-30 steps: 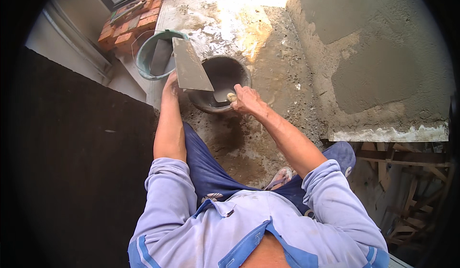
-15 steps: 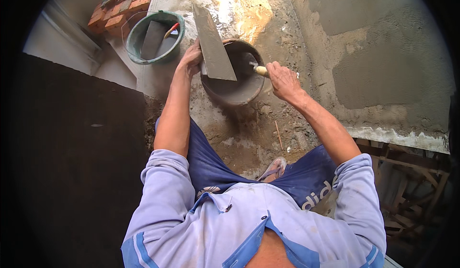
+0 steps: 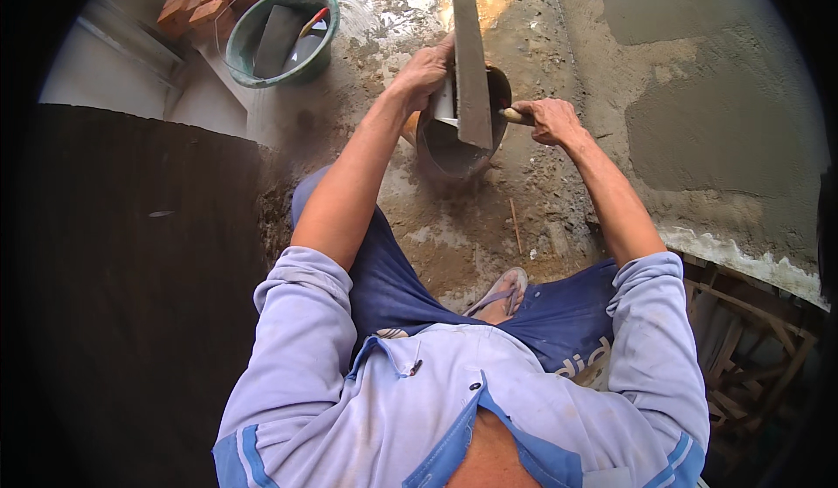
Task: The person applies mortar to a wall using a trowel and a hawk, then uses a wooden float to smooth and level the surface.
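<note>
My left hand (image 3: 426, 73) grips a long flat plastering board (image 3: 471, 86), which stands steeply tilted over a dark bucket (image 3: 456, 163) and has a grey coating on it. In my right hand (image 3: 553, 123) is the pale handle (image 3: 518, 117) of a trowel, whose blade is mostly hidden at the bucket, just right of the board. The bucket's inside is partly hidden by the board.
A green bucket (image 3: 305, 69) at the upper left holds a grey slab (image 3: 275, 38) and a red-handled tool (image 3: 316, 18). Bricks (image 3: 205, 3) lie behind it. A plastered surface (image 3: 690, 130) borders the right, above wooden framing (image 3: 759, 348); a dark panel (image 3: 148, 261) fills the left.
The board has swung steeper and moved right with my left hand. My right hand has also moved right and upward, still gripping the trowel. The dark bucket appears further right.
</note>
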A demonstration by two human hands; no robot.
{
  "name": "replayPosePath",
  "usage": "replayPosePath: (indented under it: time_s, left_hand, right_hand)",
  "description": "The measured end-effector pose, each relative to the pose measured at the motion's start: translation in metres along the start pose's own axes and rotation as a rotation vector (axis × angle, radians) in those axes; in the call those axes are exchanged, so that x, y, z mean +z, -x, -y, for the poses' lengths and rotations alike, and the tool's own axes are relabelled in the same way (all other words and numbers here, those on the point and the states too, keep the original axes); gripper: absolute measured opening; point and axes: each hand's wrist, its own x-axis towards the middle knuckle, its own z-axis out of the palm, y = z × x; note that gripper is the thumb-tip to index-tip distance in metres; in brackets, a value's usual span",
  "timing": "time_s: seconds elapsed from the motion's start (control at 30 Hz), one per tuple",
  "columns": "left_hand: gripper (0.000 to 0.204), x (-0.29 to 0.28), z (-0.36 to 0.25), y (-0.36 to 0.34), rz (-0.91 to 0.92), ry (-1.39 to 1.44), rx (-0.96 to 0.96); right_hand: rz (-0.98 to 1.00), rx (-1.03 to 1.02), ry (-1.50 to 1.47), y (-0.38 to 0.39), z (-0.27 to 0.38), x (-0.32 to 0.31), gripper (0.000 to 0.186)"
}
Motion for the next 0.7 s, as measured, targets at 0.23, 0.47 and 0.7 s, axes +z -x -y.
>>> replayPosePath:
  time_s: [0.23, 0.47, 0.7]
  left_hand:
    - [0.066, 0.019, 0.007, 0.0, -0.016, -0.012, -0.071]
    - [0.044, 0.004, -0.012, 0.022, -0.045, 0.039, -0.025]
    - [0.032, -0.052, -0.014, 0.024, -0.098, 0.109, 0.003]
  right_hand:
    - [0.224, -0.057, -0.485, -0.004, -0.019, 0.065, 0.069]
    - [0.331, -0.134, -0.961, -0.001, 0.006, 0.096, 0.072]
    - [0.404, -0.079, -1.142, -0.01, 0.019, 0.11, 0.074]
